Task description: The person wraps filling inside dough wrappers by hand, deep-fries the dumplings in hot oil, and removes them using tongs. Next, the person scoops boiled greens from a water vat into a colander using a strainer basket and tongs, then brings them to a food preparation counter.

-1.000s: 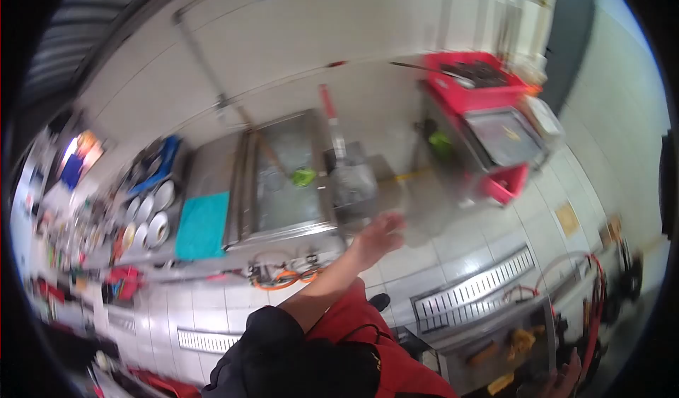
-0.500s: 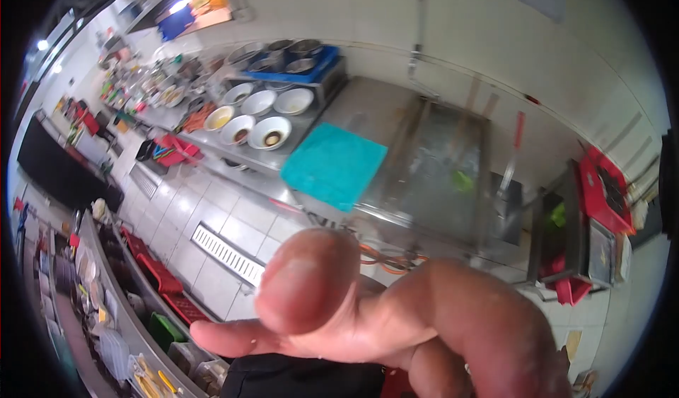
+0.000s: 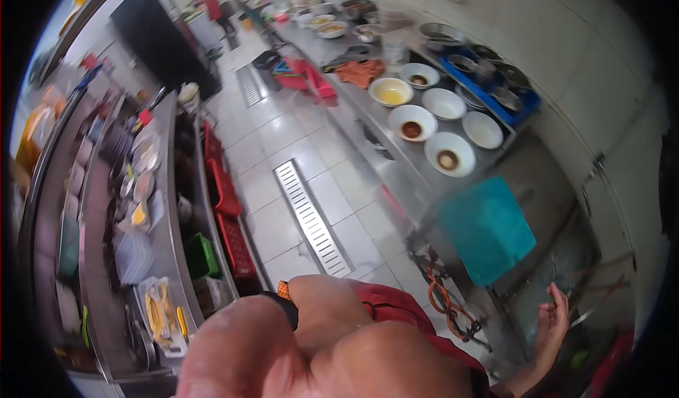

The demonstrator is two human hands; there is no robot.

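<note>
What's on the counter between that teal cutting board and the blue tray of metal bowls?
In the head view, white bowls sit between the teal board and the blue tray, several holding dark or yellow sauce, on the steel counter.

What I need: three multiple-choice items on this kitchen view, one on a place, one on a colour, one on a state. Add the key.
1. Where is the drain grate? A on a counter; B in the tiled floor; C in a sink.
2. The cutting board is: A teal; B red; C white.
3. The right hand is: A fisted; B gripping a bowl; C open, empty.
Key: B, tiles surround it; A, its surface is plainly teal; C, fingers spread, nothing in them.
</note>
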